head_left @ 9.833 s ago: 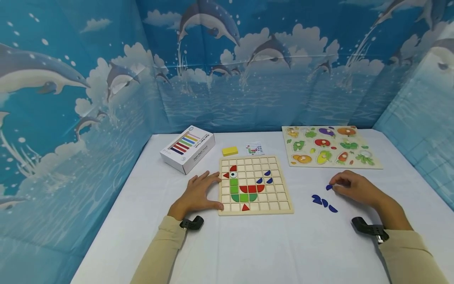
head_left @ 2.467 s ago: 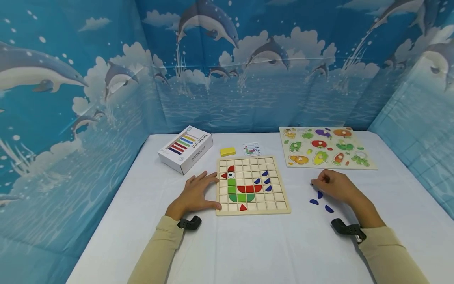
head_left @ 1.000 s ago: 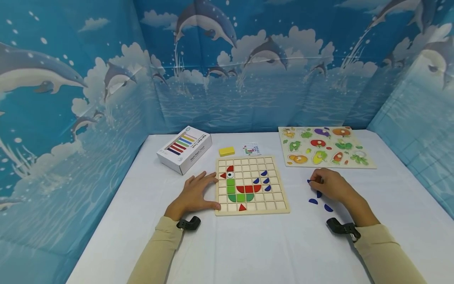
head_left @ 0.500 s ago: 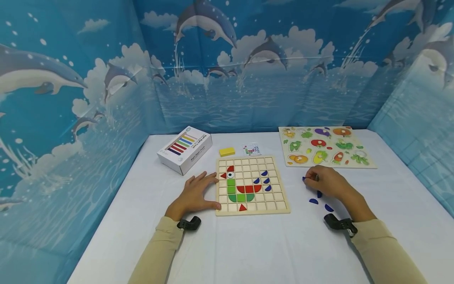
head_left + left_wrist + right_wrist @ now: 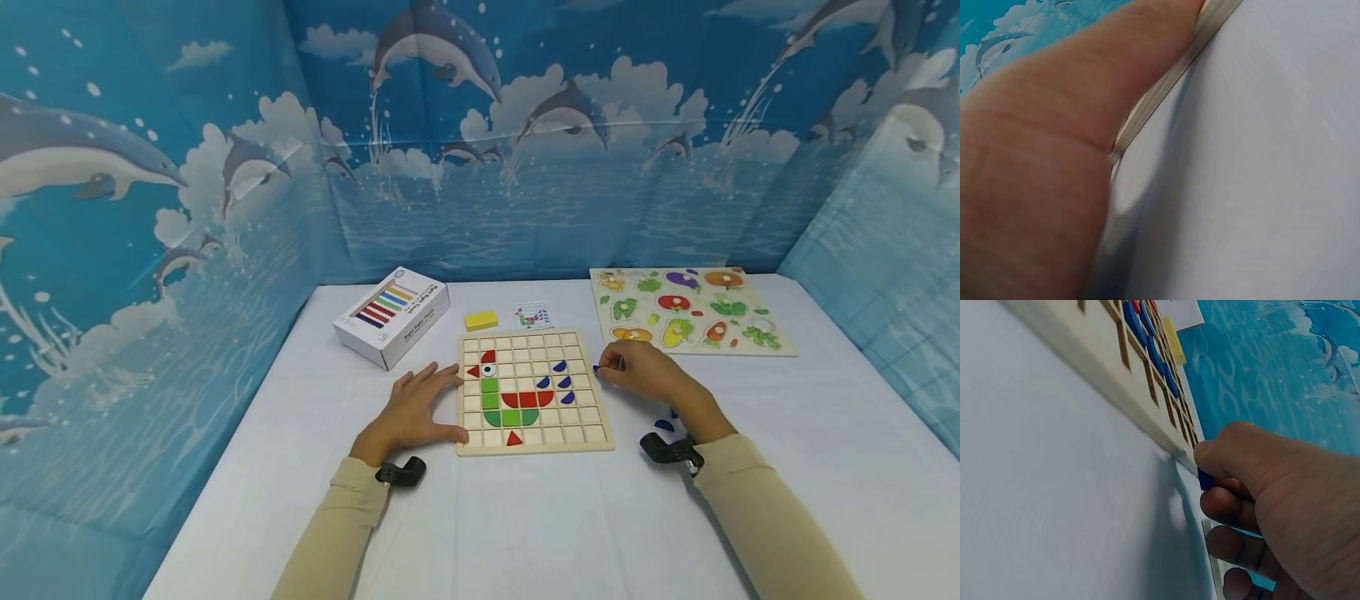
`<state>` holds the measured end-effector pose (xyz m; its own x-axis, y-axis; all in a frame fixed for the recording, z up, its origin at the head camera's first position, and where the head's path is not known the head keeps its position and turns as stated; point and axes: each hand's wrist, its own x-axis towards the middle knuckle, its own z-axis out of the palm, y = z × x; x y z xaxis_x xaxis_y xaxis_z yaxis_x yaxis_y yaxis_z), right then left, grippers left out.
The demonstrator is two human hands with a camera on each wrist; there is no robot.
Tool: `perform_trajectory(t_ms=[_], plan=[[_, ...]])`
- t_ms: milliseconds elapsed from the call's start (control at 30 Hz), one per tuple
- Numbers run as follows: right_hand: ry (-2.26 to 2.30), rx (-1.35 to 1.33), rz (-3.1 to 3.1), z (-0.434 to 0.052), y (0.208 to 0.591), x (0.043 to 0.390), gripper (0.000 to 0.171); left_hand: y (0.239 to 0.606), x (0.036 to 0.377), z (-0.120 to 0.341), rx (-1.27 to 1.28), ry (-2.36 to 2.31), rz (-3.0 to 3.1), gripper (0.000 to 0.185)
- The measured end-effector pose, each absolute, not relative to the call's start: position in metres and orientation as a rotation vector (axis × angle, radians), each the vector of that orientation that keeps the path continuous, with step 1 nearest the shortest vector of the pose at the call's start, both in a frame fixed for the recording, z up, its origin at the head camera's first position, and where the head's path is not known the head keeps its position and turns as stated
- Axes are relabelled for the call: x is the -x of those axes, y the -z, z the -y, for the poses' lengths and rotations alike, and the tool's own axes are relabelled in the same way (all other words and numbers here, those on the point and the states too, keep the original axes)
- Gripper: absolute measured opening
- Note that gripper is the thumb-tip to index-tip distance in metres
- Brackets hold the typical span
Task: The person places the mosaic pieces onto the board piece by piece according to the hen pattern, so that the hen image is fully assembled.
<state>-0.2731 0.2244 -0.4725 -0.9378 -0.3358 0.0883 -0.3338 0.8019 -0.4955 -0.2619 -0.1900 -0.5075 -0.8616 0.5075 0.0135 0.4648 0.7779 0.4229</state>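
A pale wooden grid board (image 5: 572,435) lies on the table, bearing red, green and blue pieces arranged like a bird. Along its left edge rests my left hand (image 5: 412,414), fingers spread, thumb at the near corner; the left wrist view shows that thumb (image 5: 1141,47) against the board's side. My right hand (image 5: 651,377) pinches a blue half-round piece (image 5: 1205,480) between thumb and fingertips, just right of the board's edge. Several blue half-round pieces sit at the right of the grid, one of them (image 5: 567,398) beside the red row. Another blue piece (image 5: 663,425) lies below my right forearm.
Behind the board are a yellow block (image 5: 481,320) and a small picture card (image 5: 532,315). A white box (image 5: 393,315) stands back left. A vegetable puzzle board (image 5: 705,343) lies back right, close behind my right hand. Dolphin-print curtains (image 5: 465,225) enclose the table.
My right hand has picked up a blue half-round piece and carried it left to the board's edge. Since the oldest frame, one more blue piece lies on the grid. My left hand stays put.
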Motion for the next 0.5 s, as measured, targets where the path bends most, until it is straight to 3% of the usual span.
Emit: perform_trajectory(t_ms=[500], plan=[[0.914, 0.498, -2.919, -0.191, 0.477, 0.295, 0.009, 0.509, 0.263, 0.191, -0.792, -0.641, -2.869, 0.098]])
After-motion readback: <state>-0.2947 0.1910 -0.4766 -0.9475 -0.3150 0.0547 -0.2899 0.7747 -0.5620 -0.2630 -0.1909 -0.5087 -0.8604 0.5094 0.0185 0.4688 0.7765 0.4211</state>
